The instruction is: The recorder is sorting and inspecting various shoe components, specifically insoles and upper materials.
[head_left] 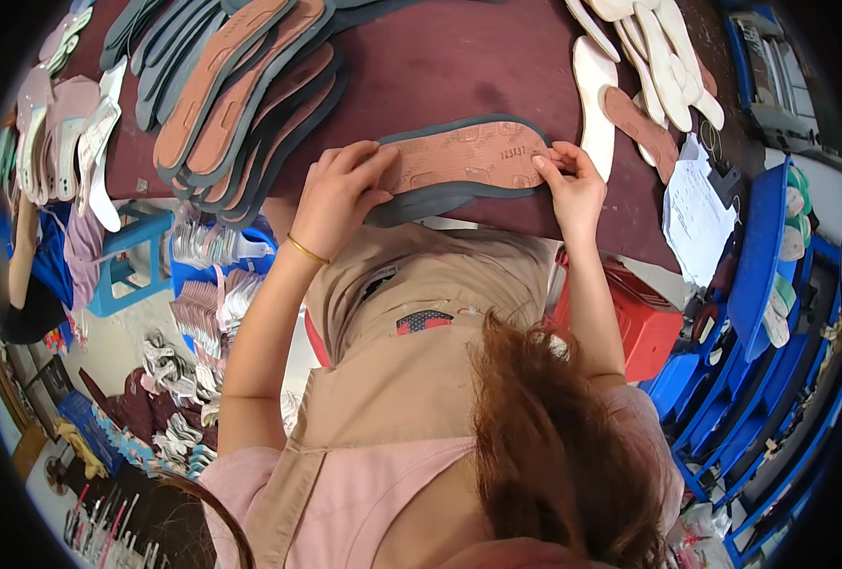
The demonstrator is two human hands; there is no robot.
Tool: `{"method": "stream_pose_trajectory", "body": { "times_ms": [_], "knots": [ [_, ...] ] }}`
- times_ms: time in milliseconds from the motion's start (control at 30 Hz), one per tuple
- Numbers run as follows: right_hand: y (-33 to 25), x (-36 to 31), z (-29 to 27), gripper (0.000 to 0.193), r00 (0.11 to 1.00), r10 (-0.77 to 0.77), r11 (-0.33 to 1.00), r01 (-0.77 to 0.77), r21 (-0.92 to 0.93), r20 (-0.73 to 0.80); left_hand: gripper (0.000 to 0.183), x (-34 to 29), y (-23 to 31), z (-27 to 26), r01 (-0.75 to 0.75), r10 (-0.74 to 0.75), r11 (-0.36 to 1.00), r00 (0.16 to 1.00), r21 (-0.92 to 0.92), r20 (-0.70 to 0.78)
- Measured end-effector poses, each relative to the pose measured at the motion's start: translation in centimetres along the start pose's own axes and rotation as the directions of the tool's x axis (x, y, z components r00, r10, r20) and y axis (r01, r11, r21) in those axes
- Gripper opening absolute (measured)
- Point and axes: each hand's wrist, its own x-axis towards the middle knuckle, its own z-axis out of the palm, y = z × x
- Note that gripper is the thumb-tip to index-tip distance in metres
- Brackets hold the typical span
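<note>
A reddish-brown insole board [463,156] lies on a dark grey sole-shaped sheet [430,201] at the table's near edge, its length running left to right. Bent fingers of my left hand [338,190] grip its left end, with the thumb at the near side. At the other end, my right hand [576,186] pinches the rim between thumb and fingers. The grey material shows as a border around the board, and a second grey layer sticks out below it on the near side. Stamped marks cover the board's upper face.
Stacked grey soles with brown boards [236,104] lie on the maroon table [421,71] at the left. White insoles [596,90] and a loose brown board [641,131] are at the right, near white papers [698,213]. Below stand a red crate [634,318] and blue racks [762,379].
</note>
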Motion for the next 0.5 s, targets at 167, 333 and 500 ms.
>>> {"method": "stream_pose_trajectory", "body": {
  "times_ms": [167,333,500],
  "knots": [
    [-0.6,0.0,-0.1,0.032,0.998,0.055,0.998,-0.055,-0.038,-0.017,0.056,3.7,2.2,0.7,-0.100,0.057,0.930,0.990,0.354,0.130],
    [-5.1,-0.2,1.2,0.046,0.903,-0.423,0.715,0.381,-0.587,0.071,0.051,4.0,1.2,4.6,-0.329,0.334,0.942,0.940,0.068,-0.067],
    [-4.4,2.1,8.7,0.034,0.769,-0.636,0.563,0.512,-0.649,0.055,0.048,4.7,1.8,4.5,-0.327,0.339,0.935,0.938,0.135,-0.069]
  ]
}}
